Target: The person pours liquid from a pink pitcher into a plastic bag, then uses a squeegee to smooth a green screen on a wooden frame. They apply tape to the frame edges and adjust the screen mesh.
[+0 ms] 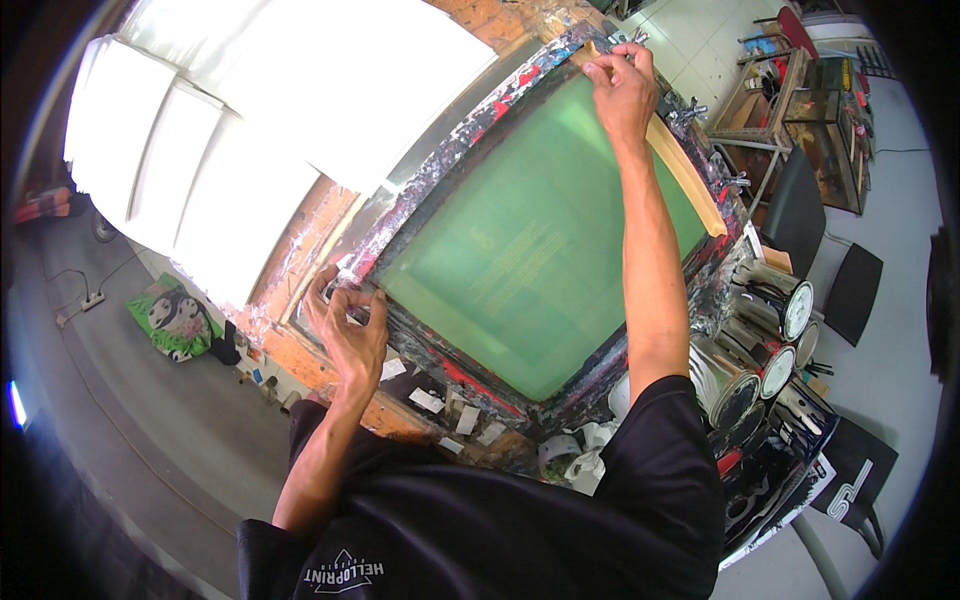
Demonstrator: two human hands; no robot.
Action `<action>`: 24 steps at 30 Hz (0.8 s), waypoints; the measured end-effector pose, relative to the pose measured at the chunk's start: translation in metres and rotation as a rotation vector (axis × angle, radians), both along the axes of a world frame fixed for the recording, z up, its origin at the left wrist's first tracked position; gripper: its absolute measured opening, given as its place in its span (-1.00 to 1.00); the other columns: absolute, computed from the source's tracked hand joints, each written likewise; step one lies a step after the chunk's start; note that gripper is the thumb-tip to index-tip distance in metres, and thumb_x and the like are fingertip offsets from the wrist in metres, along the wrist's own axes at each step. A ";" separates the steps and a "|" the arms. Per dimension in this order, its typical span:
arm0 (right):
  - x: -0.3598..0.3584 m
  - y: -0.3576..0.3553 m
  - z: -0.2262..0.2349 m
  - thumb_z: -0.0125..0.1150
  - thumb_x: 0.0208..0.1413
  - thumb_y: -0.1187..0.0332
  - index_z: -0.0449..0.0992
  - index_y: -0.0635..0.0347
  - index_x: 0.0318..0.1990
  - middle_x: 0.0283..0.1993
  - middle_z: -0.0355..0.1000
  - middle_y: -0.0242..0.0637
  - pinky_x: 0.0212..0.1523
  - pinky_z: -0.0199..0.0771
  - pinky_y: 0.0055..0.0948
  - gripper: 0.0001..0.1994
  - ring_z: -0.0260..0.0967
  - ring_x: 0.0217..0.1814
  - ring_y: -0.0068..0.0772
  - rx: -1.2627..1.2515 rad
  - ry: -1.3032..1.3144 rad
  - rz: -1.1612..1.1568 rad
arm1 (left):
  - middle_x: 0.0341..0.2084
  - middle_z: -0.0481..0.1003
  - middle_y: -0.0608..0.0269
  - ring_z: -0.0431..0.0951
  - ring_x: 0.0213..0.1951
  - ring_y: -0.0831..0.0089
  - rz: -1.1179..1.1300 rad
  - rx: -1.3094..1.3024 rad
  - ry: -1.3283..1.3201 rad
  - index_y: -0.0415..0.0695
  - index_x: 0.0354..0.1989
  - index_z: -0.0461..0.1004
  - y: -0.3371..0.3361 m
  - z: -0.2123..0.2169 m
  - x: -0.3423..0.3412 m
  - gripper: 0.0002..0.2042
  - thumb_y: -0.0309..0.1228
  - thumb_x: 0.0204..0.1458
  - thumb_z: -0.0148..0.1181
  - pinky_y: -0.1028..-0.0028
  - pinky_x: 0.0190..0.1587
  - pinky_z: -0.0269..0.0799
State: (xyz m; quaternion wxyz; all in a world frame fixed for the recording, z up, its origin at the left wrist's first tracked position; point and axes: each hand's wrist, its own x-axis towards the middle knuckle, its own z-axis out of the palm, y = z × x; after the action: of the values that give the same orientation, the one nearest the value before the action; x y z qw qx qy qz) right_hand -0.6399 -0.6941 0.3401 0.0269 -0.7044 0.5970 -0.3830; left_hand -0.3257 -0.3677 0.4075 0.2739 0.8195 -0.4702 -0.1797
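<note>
A green mesh screen (500, 265) in a paint-spattered frame (500, 107) lies at the middle of the wooden worktop (305, 222), set at a slant. The person's right hand (626, 100) is at the frame's far right corner, its fingers bent and drawn together at the far end of a tan strip (684, 178); whether they pinch the strip or press on it cannot be told. The strip runs down the screen's right side, its near end free of the hand. The left hand (353, 335) is at the frame's left corner, fingers curled with a gap to the thumb; whether they grasp anything cannot be told. White sheets (370, 75) cover the far left, small pale scraps (427, 400) lie near the frame's near edge, and metal cans (720, 380) stand tilted at the right.
</note>
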 end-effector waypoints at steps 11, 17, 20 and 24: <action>-0.001 0.000 0.002 0.52 -0.04 0.33 0.63 0.06 -0.38 -0.01 0.41 -0.44 -0.35 0.42 -0.24 -0.86 0.40 -0.45 -0.33 -0.012 0.043 0.032 | 0.10 0.42 -0.04 0.33 0.22 0.01 0.003 0.011 -0.013 -0.18 -0.51 0.46 -0.001 -0.004 0.000 -0.79 -0.47 -0.15 0.44 -0.02 0.32 0.10; -0.007 -0.002 0.004 0.50 -0.01 0.34 0.62 0.08 -0.35 0.02 0.41 -0.44 -0.32 0.44 -0.21 -0.86 0.44 -0.42 -0.32 0.040 0.072 0.037 | 0.12 0.42 -0.06 0.32 0.24 0.03 0.010 0.047 0.013 -0.19 -0.51 0.46 -0.002 -0.005 0.001 -0.77 -0.44 -0.13 0.47 -0.03 0.32 0.08; -0.007 -0.002 0.005 0.49 0.00 0.34 0.62 0.08 -0.35 0.03 0.41 -0.44 -0.32 0.44 -0.21 -0.86 0.46 -0.42 -0.32 0.041 0.088 0.037 | 0.12 0.42 -0.05 0.32 0.24 0.03 0.012 0.052 0.022 -0.18 -0.51 0.46 -0.003 -0.005 0.000 -0.76 -0.43 -0.12 0.48 -0.03 0.32 0.08; -0.003 -0.002 0.004 0.50 -0.02 0.34 0.62 0.07 -0.36 0.02 0.42 -0.44 -0.32 0.45 -0.21 -0.86 0.47 -0.43 -0.32 0.029 0.079 0.034 | 0.13 0.41 -0.04 0.32 0.24 0.03 0.020 0.066 0.024 -0.17 -0.50 0.47 -0.002 -0.005 0.001 -0.77 -0.43 -0.13 0.48 -0.03 0.31 0.08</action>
State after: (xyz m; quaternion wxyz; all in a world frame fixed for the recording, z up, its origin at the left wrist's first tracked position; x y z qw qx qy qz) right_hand -0.6430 -0.6965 0.3442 0.0202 -0.7285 0.5911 -0.3456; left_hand -0.3251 -0.3701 0.4022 0.2542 0.8305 -0.4524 -0.2022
